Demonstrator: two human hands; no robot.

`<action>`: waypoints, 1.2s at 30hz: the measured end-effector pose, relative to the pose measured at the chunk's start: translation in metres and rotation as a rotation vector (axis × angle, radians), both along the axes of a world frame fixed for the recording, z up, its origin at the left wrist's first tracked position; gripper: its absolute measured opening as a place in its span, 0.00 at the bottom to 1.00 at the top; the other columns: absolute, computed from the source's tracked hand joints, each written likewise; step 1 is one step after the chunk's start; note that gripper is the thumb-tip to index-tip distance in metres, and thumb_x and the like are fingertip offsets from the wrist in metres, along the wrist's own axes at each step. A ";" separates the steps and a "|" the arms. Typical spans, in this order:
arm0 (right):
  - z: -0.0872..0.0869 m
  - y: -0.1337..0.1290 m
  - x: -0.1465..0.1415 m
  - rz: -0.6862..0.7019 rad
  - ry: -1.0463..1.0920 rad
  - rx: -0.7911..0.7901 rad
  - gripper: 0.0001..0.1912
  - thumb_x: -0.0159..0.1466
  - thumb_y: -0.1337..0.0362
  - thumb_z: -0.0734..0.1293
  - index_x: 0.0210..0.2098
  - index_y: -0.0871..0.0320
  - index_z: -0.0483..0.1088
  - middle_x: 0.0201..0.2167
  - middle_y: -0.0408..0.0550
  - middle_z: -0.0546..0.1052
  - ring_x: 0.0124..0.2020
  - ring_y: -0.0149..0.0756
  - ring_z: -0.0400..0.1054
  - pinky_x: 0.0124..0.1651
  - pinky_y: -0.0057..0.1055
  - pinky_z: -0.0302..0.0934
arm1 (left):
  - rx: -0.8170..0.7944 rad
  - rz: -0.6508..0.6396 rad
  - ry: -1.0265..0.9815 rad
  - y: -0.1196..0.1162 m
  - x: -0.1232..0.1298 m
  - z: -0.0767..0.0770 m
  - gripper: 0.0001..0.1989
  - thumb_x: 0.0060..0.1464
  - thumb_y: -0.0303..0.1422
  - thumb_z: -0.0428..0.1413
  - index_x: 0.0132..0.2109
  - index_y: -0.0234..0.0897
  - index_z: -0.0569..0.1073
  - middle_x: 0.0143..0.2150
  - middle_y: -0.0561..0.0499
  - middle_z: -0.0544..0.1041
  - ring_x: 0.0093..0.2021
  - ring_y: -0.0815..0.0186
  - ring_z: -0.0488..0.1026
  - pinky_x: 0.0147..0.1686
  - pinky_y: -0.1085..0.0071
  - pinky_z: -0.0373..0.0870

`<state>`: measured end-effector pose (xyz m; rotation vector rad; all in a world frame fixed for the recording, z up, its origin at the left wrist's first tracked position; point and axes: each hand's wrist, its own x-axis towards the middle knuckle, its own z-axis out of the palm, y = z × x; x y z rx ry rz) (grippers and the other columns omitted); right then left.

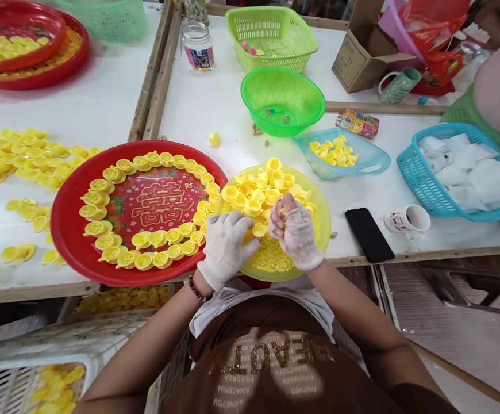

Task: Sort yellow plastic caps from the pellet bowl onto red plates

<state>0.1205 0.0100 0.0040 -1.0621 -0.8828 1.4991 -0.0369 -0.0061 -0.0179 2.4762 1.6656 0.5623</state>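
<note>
My left hand (227, 248), in a white glove with bare fingertips, is at the left rim of a yellow basin (325, 230). Its fingers curl toward the thumb around a small yellow plastic cup (249, 234), partly hidden. Over the basin's right half, my right hand (296, 233), gloved alike, is closed; a bit of yellow shows between its fingers, too small to make out. Yellow plastic cups (254, 192) are heaped at the back of the basin, with tiny yellow pieces (271, 259) in front. To the left, a red tray (71, 230) carries rows of filled yellow cups (144, 261).
Loose yellow pieces (21, 155) spread across the left of the table. Behind stand a green bowl (284, 109) and a light blue scoop (370, 158) with yellow pieces. On the right are a phone (368, 234), a mug (407, 219) and a blue basket (422, 172).
</note>
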 end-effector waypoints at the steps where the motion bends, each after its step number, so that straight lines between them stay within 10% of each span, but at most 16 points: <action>1: 0.001 0.003 -0.005 -0.031 0.080 -0.021 0.26 0.66 0.38 0.61 0.28 0.53 0.56 0.19 0.35 0.55 0.18 0.26 0.48 0.20 0.26 0.45 | -0.019 -0.006 -0.020 -0.003 -0.001 0.001 0.10 0.53 0.40 0.61 0.40 0.40 0.74 0.40 0.46 0.77 0.41 0.55 0.73 0.42 0.56 0.62; 8: -0.007 0.007 -0.022 -0.063 0.198 0.052 0.25 0.64 0.41 0.66 0.30 0.53 0.56 0.23 0.36 0.60 0.21 0.27 0.59 0.24 0.26 0.56 | -0.017 -0.022 -0.024 -0.016 -0.001 -0.002 0.09 0.52 0.38 0.61 0.38 0.39 0.75 0.40 0.48 0.78 0.41 0.55 0.73 0.44 0.54 0.62; 17: 0.002 -0.001 0.001 -0.043 0.104 -0.047 0.25 0.64 0.41 0.66 0.29 0.53 0.54 0.20 0.34 0.56 0.17 0.24 0.47 0.19 0.24 0.42 | -0.014 -0.033 0.028 -0.016 0.002 -0.001 0.13 0.55 0.43 0.61 0.44 0.41 0.76 0.41 0.45 0.78 0.41 0.53 0.72 0.46 0.51 0.62; 23: -0.011 -0.025 0.030 0.188 -0.475 0.187 0.16 0.71 0.52 0.63 0.32 0.54 0.62 0.23 0.37 0.62 0.22 0.28 0.55 0.25 0.28 0.53 | 0.035 -0.019 -0.176 -0.017 -0.014 0.013 0.10 0.57 0.38 0.59 0.45 0.39 0.74 0.46 0.46 0.78 0.45 0.56 0.74 0.47 0.57 0.69; 29: -0.017 -0.041 0.030 0.638 -1.230 0.798 0.08 0.70 0.69 0.59 0.39 0.59 0.70 0.39 0.51 0.73 0.40 0.39 0.65 0.44 0.37 0.62 | 0.063 0.265 -0.167 0.038 -0.095 0.018 0.11 0.54 0.37 0.59 0.43 0.38 0.73 0.43 0.45 0.79 0.43 0.55 0.75 0.44 0.60 0.72; 36: -0.017 -0.043 0.031 0.766 -1.449 0.874 0.08 0.71 0.62 0.61 0.39 0.58 0.70 0.39 0.50 0.74 0.40 0.41 0.64 0.45 0.40 0.59 | -0.159 0.188 -0.131 0.105 -0.132 -0.034 0.10 0.52 0.40 0.56 0.36 0.38 0.73 0.34 0.46 0.79 0.32 0.60 0.73 0.33 0.65 0.70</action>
